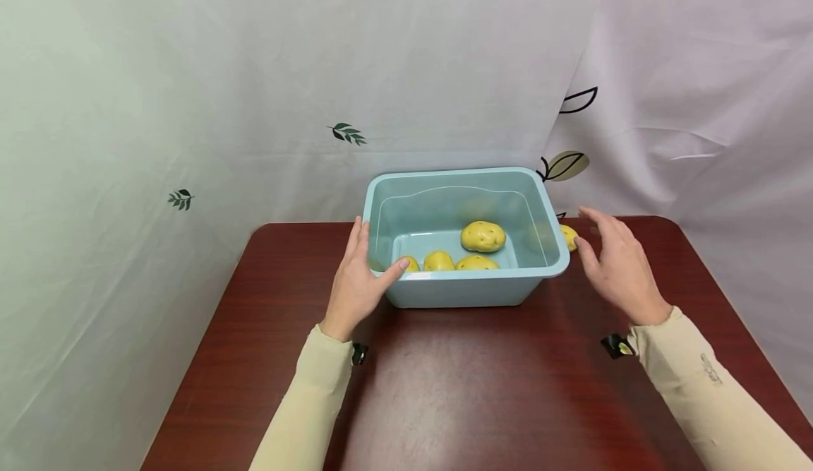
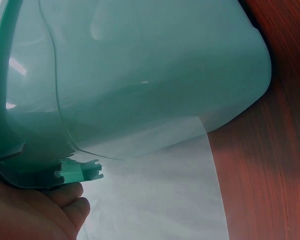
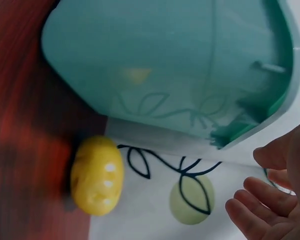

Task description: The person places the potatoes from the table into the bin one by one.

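A light blue plastic bin (image 1: 466,291) stands near the table's back edge, with several yellow potatoes inside, one (image 1: 483,236) towards the back and the others along the front wall. My left hand (image 1: 360,284) holds the bin's front left corner, thumb over the rim, fingers along the outside. In the left wrist view, its fingertips (image 2: 77,209) show below the rim. To the right, my right hand (image 1: 619,266) is apart from the bin, fingers loosely bent and holding nothing. Between them, another potato (image 3: 97,176) lies on the table outside the bin, partly hidden in the head view.
The dark red wooden table (image 1: 457,386) spreads out in front of the bin. A pale cloth (image 1: 444,90) printed with leaves hangs behind the table and along its sides.
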A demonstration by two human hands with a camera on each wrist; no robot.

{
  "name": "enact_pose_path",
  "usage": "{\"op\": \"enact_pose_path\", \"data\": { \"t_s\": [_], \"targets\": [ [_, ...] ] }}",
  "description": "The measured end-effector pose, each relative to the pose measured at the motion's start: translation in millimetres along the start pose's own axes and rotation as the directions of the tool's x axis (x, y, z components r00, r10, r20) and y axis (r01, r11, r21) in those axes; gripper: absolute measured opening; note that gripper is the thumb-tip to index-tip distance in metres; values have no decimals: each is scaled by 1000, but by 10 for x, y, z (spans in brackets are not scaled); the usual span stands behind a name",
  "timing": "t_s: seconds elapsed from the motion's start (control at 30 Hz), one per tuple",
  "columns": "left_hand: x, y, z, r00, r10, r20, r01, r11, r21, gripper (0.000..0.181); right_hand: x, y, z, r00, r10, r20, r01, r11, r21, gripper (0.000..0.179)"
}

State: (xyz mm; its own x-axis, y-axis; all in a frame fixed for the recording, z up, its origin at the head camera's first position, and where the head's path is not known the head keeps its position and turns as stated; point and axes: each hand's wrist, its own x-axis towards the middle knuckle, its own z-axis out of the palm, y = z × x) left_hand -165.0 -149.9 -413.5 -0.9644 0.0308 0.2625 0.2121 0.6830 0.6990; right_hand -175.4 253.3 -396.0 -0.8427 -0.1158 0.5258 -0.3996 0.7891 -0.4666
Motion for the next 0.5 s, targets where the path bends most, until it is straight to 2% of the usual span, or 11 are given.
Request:
{"op": "enact_pose_path", "data": {
  "t_s": [0.5],
  "targets": [
    [3, -2, -11, 1000, -4, 11, 4, 1000, 9, 104, -13, 204, 109, 995, 90, 31, -89, 995, -36, 53]
  ]
}}
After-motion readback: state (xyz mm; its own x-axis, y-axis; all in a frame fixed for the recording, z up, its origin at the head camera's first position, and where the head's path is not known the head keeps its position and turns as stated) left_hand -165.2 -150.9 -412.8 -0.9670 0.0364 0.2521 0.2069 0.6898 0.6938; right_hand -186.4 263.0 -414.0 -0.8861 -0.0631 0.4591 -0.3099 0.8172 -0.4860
